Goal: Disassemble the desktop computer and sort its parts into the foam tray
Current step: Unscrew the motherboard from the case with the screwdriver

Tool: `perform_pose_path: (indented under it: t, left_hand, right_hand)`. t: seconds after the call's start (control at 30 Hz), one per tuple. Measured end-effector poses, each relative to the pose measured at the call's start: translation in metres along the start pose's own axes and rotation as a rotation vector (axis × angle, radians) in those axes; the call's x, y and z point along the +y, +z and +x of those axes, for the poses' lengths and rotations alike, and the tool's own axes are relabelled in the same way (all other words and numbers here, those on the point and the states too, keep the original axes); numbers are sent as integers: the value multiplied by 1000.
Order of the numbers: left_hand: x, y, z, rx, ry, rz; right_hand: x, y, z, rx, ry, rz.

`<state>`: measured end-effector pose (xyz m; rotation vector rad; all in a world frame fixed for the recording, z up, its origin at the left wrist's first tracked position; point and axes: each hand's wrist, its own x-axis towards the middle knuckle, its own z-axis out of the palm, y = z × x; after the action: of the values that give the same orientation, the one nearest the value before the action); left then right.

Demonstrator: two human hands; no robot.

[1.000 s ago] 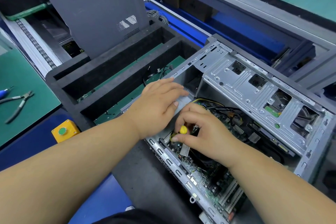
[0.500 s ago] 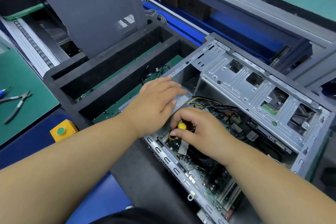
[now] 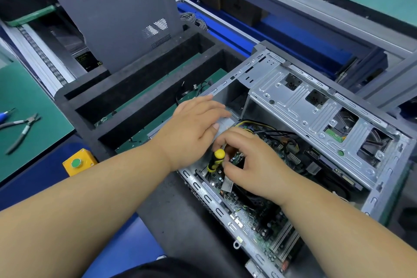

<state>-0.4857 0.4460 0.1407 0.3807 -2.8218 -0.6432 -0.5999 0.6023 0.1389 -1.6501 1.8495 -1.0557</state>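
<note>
The open desktop case (image 3: 304, 106) lies on its side with the motherboard (image 3: 255, 216) exposed. My left hand (image 3: 194, 128) rests flat with straight fingers on the grey box at the case's upper left corner. My right hand (image 3: 246, 162) curls its fingers round a small yellow-and-black screwdriver (image 3: 215, 160) that stands upright on the motherboard's near left corner. The black foam tray (image 3: 140, 97) sits left of the case, with cables (image 3: 191, 90) in its near slot. The grey side panel (image 3: 121, 18) stands propped in the tray's far slot.
Pliers (image 3: 21, 130) and a blue-handled tool (image 3: 4, 116) lie on the green mat at the left. A yellow box with a green button (image 3: 77, 162) sits by the tray's near corner. Blue conveyor rails run behind the case.
More of the screwdriver's handle now shows above my right fingers, which have shifted slightly on it. My left hand has stayed on the grey box.
</note>
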Motion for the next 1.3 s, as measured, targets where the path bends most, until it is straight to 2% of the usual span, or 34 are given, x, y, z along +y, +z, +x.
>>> perform_pose_path:
  t: [0.17,0.53,0.67,0.87,1.03,1.3]
  left_hand:
    - [2,-1,0,-12,-7,-2]
    - [4,-2,0,2,-9,-23]
    - [5,-3,0,1,-11,-24]
    - [6,-5,-1,-5,-8,-25]
    - [6,-5,-1,1,-5,-18]
    - [5,-4,0,-5,-8,-24]
  right_hand:
    - [3,1,1,22,58,62]
    - [3,3,2,-10,-17,93]
    - [4,2,1,23,61,131]
    - [0,-4,3,21,52,49]
    - [2,2,2,-44,39,13]
    - [4,1,2,-1,34,-62]
